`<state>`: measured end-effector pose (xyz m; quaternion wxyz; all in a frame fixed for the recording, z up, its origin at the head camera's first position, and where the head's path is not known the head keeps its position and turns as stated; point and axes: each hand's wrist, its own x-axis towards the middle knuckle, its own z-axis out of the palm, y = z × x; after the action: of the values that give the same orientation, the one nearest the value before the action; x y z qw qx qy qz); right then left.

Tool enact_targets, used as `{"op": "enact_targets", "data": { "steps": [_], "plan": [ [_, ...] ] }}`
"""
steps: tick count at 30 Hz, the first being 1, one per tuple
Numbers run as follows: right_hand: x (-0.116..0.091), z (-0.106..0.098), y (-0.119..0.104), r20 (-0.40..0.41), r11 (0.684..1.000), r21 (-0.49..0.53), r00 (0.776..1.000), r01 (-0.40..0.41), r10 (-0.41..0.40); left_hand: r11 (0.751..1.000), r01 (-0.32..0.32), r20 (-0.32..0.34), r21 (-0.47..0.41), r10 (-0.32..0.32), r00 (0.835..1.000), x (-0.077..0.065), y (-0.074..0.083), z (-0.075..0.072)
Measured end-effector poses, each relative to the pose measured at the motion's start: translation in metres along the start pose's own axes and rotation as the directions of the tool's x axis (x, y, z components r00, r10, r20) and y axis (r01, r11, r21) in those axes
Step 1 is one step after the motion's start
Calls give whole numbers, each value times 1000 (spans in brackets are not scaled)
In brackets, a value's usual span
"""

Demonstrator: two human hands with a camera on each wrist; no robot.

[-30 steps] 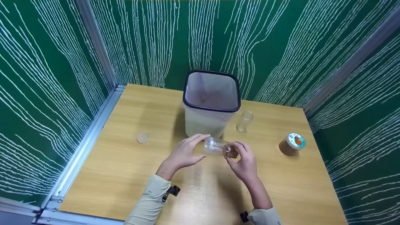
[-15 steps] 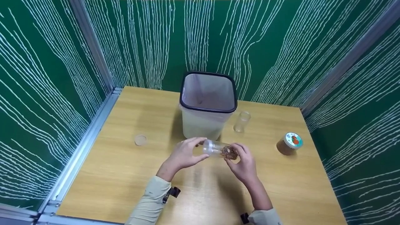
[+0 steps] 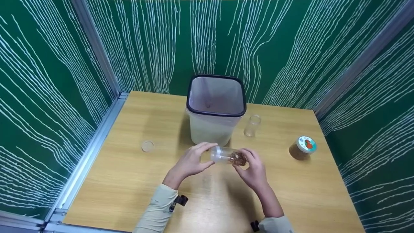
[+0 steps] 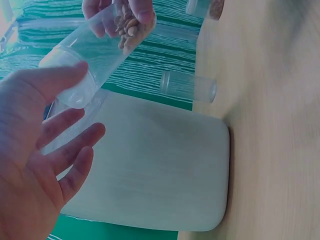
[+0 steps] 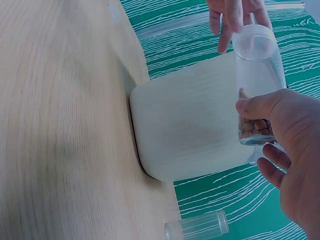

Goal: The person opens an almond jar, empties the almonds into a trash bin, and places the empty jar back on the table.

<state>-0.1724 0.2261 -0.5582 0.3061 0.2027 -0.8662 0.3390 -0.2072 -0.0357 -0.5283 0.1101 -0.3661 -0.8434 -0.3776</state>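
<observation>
Pinching the translucent cap (left hand) and base (right hand) should steady this clear cylindrical jar, likely light, slick plastic.

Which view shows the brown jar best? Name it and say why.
The head view: the brown jar shows whole, with its printed lid. The left wrist view catches only part, cut by the top edge; the right wrist view shows none.

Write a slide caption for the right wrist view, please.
Right hand grips a clear jar of brown pieces, left hand at its far end.
</observation>
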Motion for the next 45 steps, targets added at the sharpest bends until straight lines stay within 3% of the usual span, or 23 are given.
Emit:
{"op": "enact_targets", "data": {
  "steps": [7, 15, 19, 33, 38, 45],
  "plan": [
    [-1, 0, 3, -16, 1000, 11, 1000, 11, -11, 994, 81, 18, 73, -83, 996, -2, 2, 1],
    [-2, -1, 2, -4, 1000, 9, 1000, 9, -9, 998, -26, -17, 54, 27, 999, -3, 1, 1],
    [-2, -1, 1, 5, 1000, 12, 1000, 3, -3, 998, -31, -20, 54, 32, 999, -2, 1, 0],
    [-2, 0, 2, 6, 1000, 25, 1000, 17, -18, 983, 132, 20, 127, -136, 991, -6, 4, -2],
    [-1, -1, 1, 3, 999, 27, 1000, 23, -23, 994, 85, 30, 73, -87, 996, -6, 1, -1],
    [-2, 0, 0, -10, 999, 14, 999, 40, -40, 999, 5, -5, 51, -5, 1000, -5, 1, -1]
  ]
}}
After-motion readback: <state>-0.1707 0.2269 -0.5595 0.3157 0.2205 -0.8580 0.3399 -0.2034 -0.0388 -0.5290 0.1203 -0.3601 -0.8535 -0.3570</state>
